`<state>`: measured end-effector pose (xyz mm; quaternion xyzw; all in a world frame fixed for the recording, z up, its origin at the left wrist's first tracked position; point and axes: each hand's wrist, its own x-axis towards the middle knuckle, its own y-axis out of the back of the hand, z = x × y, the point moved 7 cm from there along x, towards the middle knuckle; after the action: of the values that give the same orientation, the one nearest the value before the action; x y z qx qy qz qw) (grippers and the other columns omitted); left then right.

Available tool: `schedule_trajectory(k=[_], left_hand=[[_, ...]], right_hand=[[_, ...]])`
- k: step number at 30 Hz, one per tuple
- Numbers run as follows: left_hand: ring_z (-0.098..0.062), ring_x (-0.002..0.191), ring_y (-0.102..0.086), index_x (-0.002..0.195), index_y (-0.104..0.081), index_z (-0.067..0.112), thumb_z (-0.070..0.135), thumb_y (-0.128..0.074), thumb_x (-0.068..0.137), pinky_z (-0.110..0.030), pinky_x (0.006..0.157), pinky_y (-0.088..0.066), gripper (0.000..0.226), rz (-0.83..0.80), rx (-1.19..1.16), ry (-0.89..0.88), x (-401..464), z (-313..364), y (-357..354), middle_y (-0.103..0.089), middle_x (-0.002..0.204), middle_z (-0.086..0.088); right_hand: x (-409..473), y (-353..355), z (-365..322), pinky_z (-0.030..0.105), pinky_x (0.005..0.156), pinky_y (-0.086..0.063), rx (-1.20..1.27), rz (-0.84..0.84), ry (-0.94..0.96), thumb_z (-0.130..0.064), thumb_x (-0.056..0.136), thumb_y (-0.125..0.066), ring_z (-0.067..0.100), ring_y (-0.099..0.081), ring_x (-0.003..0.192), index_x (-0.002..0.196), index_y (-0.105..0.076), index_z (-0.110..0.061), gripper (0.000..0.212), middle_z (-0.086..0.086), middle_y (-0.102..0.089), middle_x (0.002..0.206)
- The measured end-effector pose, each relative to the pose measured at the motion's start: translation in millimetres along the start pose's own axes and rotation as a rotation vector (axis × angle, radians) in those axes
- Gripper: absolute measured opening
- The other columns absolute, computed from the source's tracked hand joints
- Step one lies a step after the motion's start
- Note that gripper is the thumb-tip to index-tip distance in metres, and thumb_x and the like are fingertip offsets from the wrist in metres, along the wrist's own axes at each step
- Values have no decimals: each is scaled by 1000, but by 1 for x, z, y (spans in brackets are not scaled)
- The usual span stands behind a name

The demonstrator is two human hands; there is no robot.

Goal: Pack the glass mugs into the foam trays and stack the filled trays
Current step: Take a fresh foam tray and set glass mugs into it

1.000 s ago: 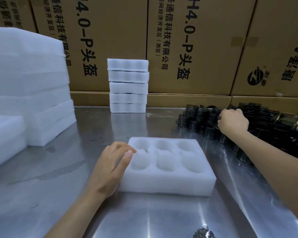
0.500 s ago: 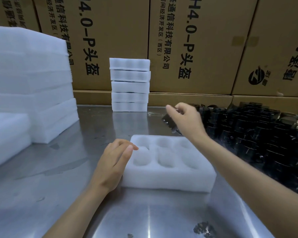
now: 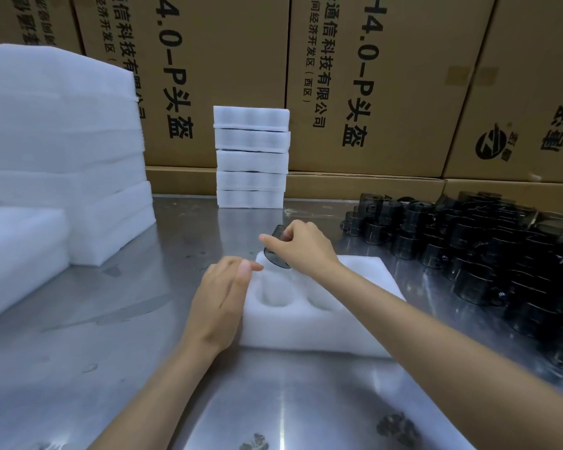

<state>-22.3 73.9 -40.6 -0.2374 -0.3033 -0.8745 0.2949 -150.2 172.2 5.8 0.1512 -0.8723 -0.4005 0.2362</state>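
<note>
A dark smoky glass mug (image 3: 276,252), tilted, is pinched in the right hand (image 3: 301,246) over the far-left pocket of a white six-pocket foam tray (image 3: 309,323) on a steel table (image 3: 111,336). The left hand (image 3: 220,302), loosely open and holding nothing, rests against the tray's left edge. More dark mugs (image 3: 488,251) crowd the right; a stack of white foam trays (image 3: 251,157) stands behind.

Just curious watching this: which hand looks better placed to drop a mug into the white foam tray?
The right hand: it already grips a dark smoked-glass mug above the white foam tray's far-left pocket. The left hand only steadies the tray's edge.
</note>
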Motion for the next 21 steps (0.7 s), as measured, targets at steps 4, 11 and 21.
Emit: schedule_trajectory(k=[4,11,21], left_hand=[[4,103,-50,93,-60,43,56,-16,90,-14,92,-32,46,81,-79,58,2,-5,7,-61,102,17],[-7,107,-53,96,-60,44,56,-16,90,-35,100,-37,46,60,-87,36,1,-4,3,-63,103,14],[12,111,-46,103,-55,51,55,-22,90,-8,94,-30,36,8,-81,-15,1,9,3,-56,111,35]], right_hand=[[-4,-9,-4,33,76,-38,-109,1,49,-57,84,-57,28,-50,103,92,-47,-18,41,6,-50,112],[-10,-17,-6,34,83,-42,-188,-24,83,-53,85,-57,28,-45,109,105,-55,-14,44,5,-49,114],[-17,44,-3,40,98,-39,238,14,97,-44,95,-26,21,-49,116,112,-62,-23,44,-4,-61,122]])
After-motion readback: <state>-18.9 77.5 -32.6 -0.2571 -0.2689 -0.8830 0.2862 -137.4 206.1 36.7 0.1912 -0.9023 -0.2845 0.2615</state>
